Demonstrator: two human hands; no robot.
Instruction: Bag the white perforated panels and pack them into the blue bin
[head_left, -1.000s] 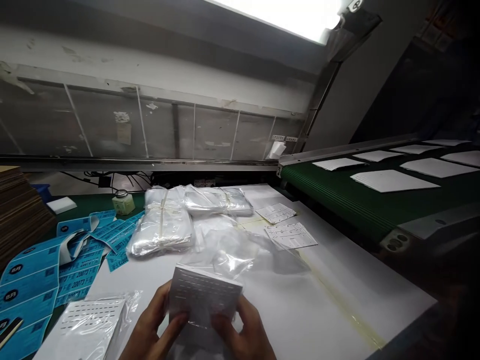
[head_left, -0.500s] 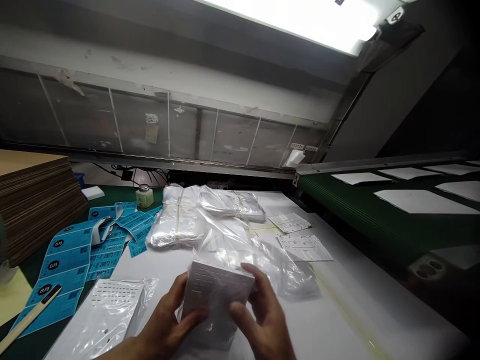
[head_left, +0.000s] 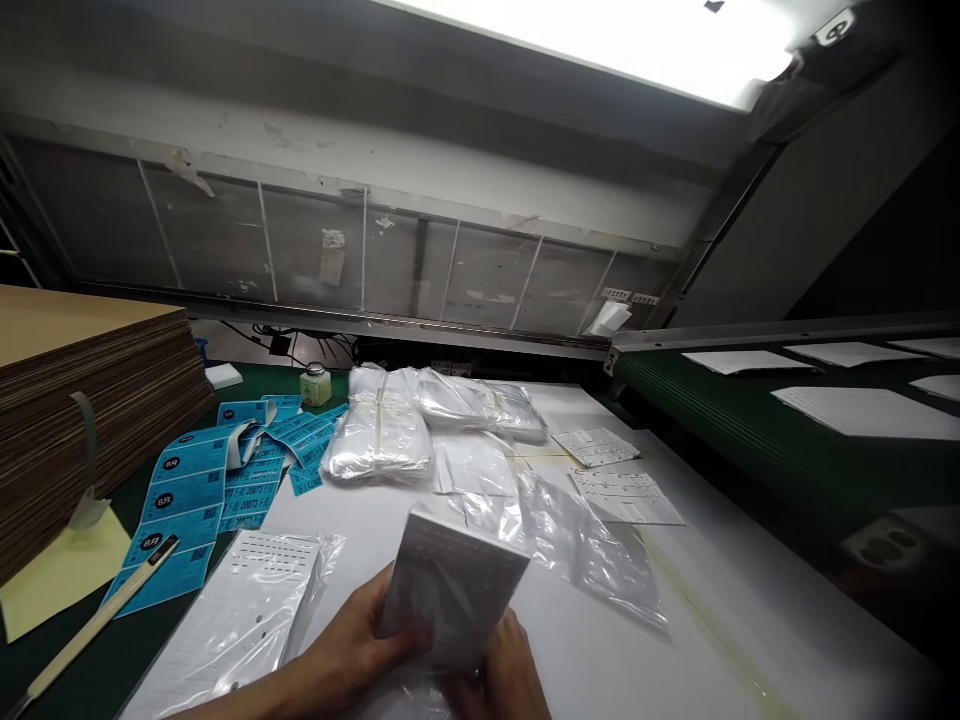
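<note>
A stack of white cards (head_left: pixel 454 590) in a clear plastic bag is held up in front of me, tilted. My left hand (head_left: pixel 364 635) grips its left side, thumb across the front. Behind its lower right part, my right hand (head_left: pixel 506 665) is closed at the bag, its fingertips mostly hidden. A bagged stack of white cards (head_left: pixel 259 610) lies to the left. Beyond the held stack are loose clear bags (head_left: pixel 589 555) and a tied bundle of bags (head_left: pixel 379 425).
Blue labels (head_left: pixel 180 500), a brush (head_left: pixel 101 620) and a small jar (head_left: pixel 315 385) lie on the left by a cardboard pile (head_left: pixel 97 400). Two white cards (head_left: pixel 626 495) lie right of the bags. A green conveyor (head_left: pixel 697 410) carrying white sheets runs along the right.
My right hand has moved from the stack's upper right edge down behind its lower part. The clear bag over the far bags has dropped away from the stack. The view has shifted left.
</note>
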